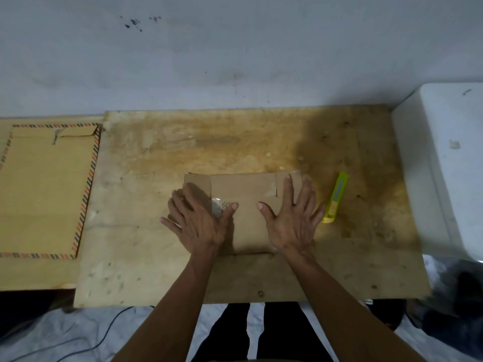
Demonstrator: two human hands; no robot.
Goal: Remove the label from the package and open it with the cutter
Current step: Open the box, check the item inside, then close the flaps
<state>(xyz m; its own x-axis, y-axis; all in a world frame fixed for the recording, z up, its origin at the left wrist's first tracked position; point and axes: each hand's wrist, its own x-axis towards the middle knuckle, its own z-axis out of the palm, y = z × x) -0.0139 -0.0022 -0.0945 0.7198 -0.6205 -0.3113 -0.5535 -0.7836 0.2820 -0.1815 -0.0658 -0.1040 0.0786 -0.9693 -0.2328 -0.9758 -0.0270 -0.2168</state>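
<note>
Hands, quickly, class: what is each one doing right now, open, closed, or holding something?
Left hand: open, fingers straight, flat on the package.
Right hand: open, fingers spread, flat on the package, holding nothing.

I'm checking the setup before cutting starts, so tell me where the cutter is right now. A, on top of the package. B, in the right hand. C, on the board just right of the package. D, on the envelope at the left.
C: the cutter lies on the board just right of the package, beside the right hand, which rests flat with spread fingers and holds nothing.
</note>
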